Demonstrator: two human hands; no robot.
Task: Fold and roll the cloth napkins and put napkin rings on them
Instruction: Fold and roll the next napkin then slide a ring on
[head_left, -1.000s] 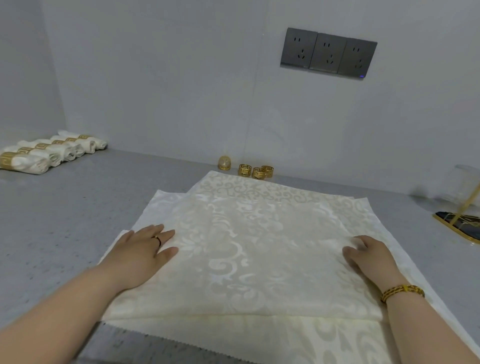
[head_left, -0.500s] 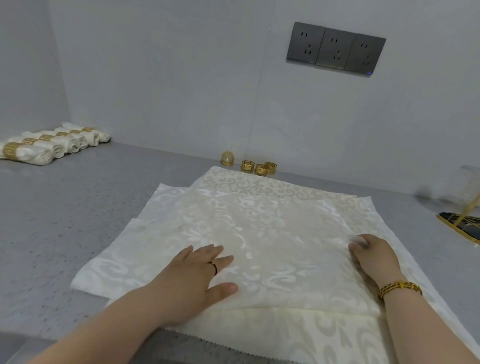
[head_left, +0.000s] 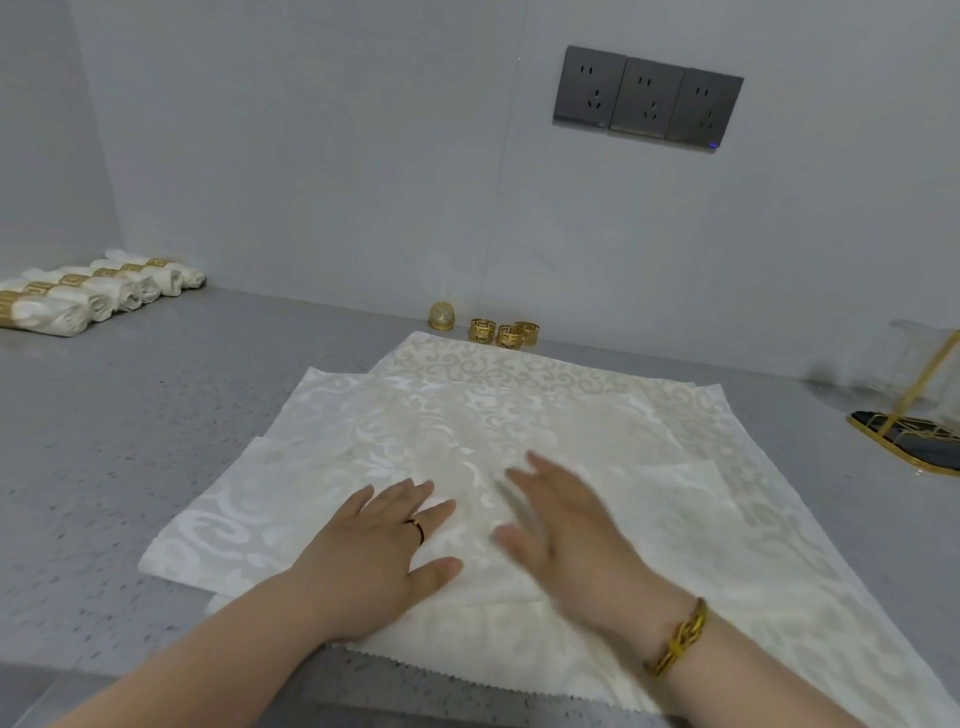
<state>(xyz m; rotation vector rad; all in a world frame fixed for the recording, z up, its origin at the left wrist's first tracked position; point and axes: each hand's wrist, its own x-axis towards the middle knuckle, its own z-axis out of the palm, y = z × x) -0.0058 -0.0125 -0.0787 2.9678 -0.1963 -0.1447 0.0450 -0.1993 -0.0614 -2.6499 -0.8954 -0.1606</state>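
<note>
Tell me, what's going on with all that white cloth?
A person is getting cloth napkins ready on a grey counter. The left hand and the right hand both lie flat and open on the top one, near its front edge; the right hand looks blurred. That napkin is spread flat and not yet rolled. Some rolled napkins with gold bands sit at the far left, and loose gold rings wait by the wall.
</note>
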